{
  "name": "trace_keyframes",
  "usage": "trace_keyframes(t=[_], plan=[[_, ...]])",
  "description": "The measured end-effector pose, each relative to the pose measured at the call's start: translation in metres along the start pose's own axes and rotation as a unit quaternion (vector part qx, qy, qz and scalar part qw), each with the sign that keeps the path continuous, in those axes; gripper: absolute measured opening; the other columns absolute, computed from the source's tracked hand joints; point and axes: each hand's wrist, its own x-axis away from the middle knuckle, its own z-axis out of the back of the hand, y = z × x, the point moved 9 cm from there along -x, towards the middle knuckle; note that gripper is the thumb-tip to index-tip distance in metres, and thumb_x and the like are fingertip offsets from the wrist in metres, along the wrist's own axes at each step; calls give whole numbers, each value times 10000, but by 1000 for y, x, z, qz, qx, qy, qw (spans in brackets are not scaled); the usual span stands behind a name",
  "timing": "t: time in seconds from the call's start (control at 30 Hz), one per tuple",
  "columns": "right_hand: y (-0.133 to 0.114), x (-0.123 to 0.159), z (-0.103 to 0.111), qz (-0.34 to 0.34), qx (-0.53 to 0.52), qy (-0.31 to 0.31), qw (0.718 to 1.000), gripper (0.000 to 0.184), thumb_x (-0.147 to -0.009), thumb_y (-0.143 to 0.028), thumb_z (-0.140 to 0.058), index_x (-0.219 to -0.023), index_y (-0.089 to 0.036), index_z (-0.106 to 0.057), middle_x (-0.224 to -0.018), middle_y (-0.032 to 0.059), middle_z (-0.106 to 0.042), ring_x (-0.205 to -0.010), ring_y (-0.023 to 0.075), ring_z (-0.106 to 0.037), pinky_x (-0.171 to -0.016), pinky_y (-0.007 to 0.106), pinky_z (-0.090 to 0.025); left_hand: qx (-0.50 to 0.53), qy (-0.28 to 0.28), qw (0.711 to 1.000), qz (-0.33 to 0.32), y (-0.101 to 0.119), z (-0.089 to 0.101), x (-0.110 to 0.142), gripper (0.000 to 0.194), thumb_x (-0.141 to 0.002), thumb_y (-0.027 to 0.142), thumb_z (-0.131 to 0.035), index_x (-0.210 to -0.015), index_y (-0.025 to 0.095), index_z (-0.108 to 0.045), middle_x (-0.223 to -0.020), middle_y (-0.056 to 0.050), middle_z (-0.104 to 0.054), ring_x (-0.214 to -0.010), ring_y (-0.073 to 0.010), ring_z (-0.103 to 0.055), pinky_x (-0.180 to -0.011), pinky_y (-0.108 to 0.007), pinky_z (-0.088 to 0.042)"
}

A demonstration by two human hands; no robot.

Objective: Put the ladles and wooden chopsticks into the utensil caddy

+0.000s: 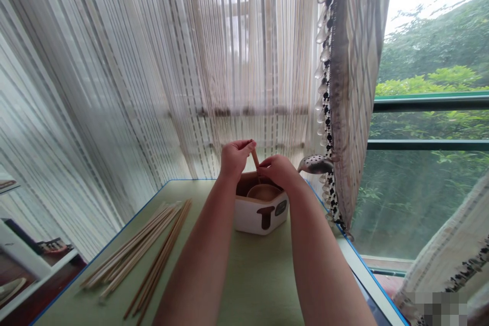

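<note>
A white holder box (pixel 261 212) with a brown inside stands at the far side of the green table (pixel 244 285). A wooden spoon bowl (pixel 263 192) shows inside it. My left hand (pixel 234 156) is pinched on the top of a thin wooden stick (pixel 255 159) that rises from the box. My right hand (pixel 280 170) is closed over the box's rim, around the lower part of the same stick. Several long wooden chopsticks (pixel 141 252) lie in loose bundles on the table's left half.
A metal ladle (pixel 315 164) sticks out behind the box at the right. Striped sheer curtains (pixel 171 71) hang close behind the table, a beaded curtain edge (pixel 326 112) at right. A window with a green railing (pixel 428 103) is at right; shelves (pixel 26 260) stand at lower left.
</note>
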Motion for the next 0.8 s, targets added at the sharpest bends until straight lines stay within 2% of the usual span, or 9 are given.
trace_keyframes(t=[0.13, 0.53, 0.8], plan=[[-5, 0, 2, 24, -12, 10, 1000, 198, -724, -281, -590, -822, -186, -735, -708, 40, -694, -641, 135, -582, -588, 225, -380, 0, -10, 1000, -4, 3, -1, 1, 330, -621, 416, -705, -797, 138, -715, -725, -65, -690, -658, -148, -594, -602, -275, -464], [-3, -1, -1, 23, 0, -4, 1000, 194, -721, -278, -587, -785, -176, -739, -636, 33, -669, -589, 121, -546, -541, 224, -344, -5, -38, 998, 41, -1, -1, 2, 319, -616, 390, -716, -788, 122, -701, -758, -95, -688, -685, -159, -599, -598, -274, -450], [0, -3, -5, 15, -4, -11, 1000, 210, -719, -304, -589, -777, -168, -737, -616, 35, -664, -591, 127, -556, -534, 224, -350, 1, -45, 998, 47, -4, -2, 2, 308, -596, 378, -730, -790, 141, -693, -757, -76, -682, -688, -155, -594, -581, -259, -442]])
